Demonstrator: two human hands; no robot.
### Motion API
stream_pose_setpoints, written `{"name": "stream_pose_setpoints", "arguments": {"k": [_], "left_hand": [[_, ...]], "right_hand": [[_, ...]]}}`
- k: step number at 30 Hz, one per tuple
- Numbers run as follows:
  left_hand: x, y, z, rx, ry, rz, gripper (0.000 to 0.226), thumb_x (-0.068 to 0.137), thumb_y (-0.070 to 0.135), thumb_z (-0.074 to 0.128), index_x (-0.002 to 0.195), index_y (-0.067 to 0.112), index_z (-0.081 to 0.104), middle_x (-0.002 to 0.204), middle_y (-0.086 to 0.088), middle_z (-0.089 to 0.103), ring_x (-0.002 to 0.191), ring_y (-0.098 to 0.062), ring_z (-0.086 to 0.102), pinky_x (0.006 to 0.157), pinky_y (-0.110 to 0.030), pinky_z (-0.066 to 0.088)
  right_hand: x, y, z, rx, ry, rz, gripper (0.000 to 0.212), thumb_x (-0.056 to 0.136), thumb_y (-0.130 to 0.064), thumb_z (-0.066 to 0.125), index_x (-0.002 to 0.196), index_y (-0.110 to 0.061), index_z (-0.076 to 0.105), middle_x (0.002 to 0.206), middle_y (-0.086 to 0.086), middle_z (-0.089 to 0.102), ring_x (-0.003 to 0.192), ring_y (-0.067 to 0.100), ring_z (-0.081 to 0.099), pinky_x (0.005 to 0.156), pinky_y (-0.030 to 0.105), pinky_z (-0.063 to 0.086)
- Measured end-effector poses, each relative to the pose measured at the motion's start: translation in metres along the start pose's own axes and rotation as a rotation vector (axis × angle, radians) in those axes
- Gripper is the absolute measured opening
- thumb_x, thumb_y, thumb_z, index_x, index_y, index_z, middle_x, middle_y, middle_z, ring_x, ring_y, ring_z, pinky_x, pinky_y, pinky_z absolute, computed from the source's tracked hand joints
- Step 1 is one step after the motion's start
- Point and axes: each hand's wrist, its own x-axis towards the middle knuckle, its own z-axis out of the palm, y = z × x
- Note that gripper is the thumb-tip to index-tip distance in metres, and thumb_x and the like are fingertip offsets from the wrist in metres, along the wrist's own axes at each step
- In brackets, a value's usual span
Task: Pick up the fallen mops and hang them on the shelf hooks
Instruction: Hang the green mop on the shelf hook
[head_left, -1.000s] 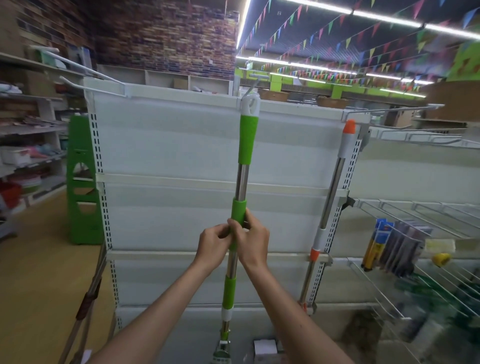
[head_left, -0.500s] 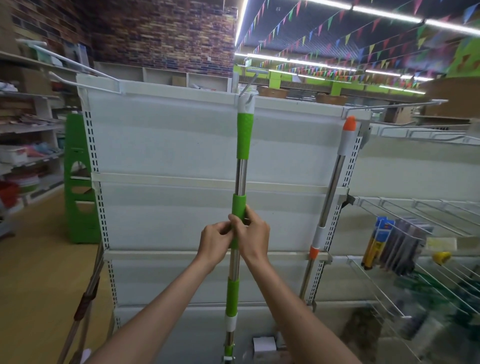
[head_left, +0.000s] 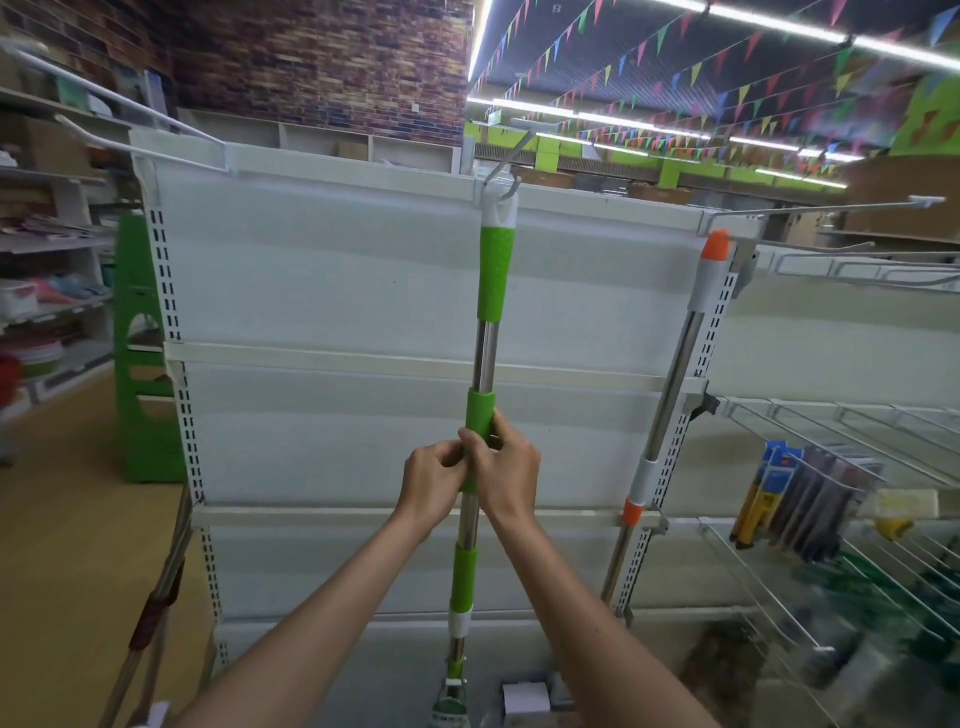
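Nearest to us, low in the view, the squeeze head (head_left: 451, 714) of the green mop (head_left: 485, 353) hangs close to the floor. That is where we judge most of the weight sits, so the pole will want to swing like a pendulum if we let go carelessly.

Above it, our left hand (head_left: 431, 483) and right hand (head_left: 506, 478) meet on the middle green sleeve (head_left: 479, 421). The right hand's fingers curl round it and the left hand's pinch it from the other side, so both are clamped on the pole. It is a sensible place to hold: the ribbed plastic should give better purchase than the polished steel tube on either side, which looks slick. The shaft looks stiff and light and shows no sag.

Higher up, the long green grip ends in a white cap (head_left: 500, 210) that sits right at the bent wire hook (head_left: 506, 171) on the shelf (head_left: 337, 291) top. We cannot tell whether the cap's loop is fully seated on the wire, so we would ease the weight off slowly rather than drop it.

To the right, the orange mop (head_left: 675, 374) stands against the shelf's upright. It leans there and is not, as far as we can see, on a hook, so it probably needs hanging as well.
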Motion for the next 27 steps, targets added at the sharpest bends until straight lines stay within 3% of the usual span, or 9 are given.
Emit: {"name": "stream_pose_setpoints", "arguments": {"k": [11,13,17,22,27], "left_hand": [[0.041,-0.016,-0.003,-0.042,-0.004,-0.003,0.012,0.092,0.025,0.069,0.096,0.021,0.080,0.087,0.005,0.079,0.088,-0.014,0.075,0.085,-0.047,0.061],[0.045,-0.018,-0.003,-0.068,-0.006,-0.017,0.012,0.092,0.025,0.070,0.097,0.022,0.080,0.089,0.004,0.079,0.090,-0.015,0.075,0.086,-0.045,0.061],[0.048,-0.019,0.001,-0.147,0.017,-0.048,0.012,0.090,0.019,0.073,0.099,0.015,0.079,0.090,0.001,0.079,0.091,-0.017,0.075,0.083,-0.036,0.062],[0.048,-0.028,0.005,-0.149,0.038,-0.053,0.017,0.087,0.018,0.075,0.103,0.011,0.078,0.092,0.002,0.079,0.089,-0.013,0.075,0.078,-0.026,0.060],[0.053,-0.049,0.014,-0.030,-0.012,-0.108,0.016,0.083,0.017,0.078,0.099,0.015,0.076,0.092,0.004,0.079,0.089,-0.012,0.074,0.081,-0.030,0.059]], "right_hand": [[0.031,0.017,0.025,0.044,-0.005,0.011,0.008,0.088,-0.025,0.073,0.084,-0.019,0.068,0.072,-0.002,0.070,0.070,0.015,0.068,0.069,0.043,0.056],[0.035,0.019,0.027,0.035,-0.020,-0.005,0.007,0.089,-0.026,0.073,0.087,-0.021,0.069,0.075,-0.004,0.071,0.073,0.010,0.068,0.070,0.039,0.057],[0.046,0.012,0.024,0.110,0.030,-0.047,0.006,0.092,-0.027,0.073,0.096,-0.023,0.071,0.082,-0.010,0.071,0.081,0.002,0.067,0.071,0.019,0.053],[0.063,0.013,0.022,0.113,-0.007,-0.100,0.009,0.092,-0.030,0.072,0.091,-0.021,0.070,0.079,-0.007,0.071,0.078,0.009,0.067,0.073,0.035,0.056],[0.080,0.021,0.023,0.114,-0.022,-0.135,0.006,0.092,-0.028,0.073,0.090,-0.023,0.071,0.080,-0.009,0.071,0.077,0.007,0.065,0.072,0.034,0.053]]}}
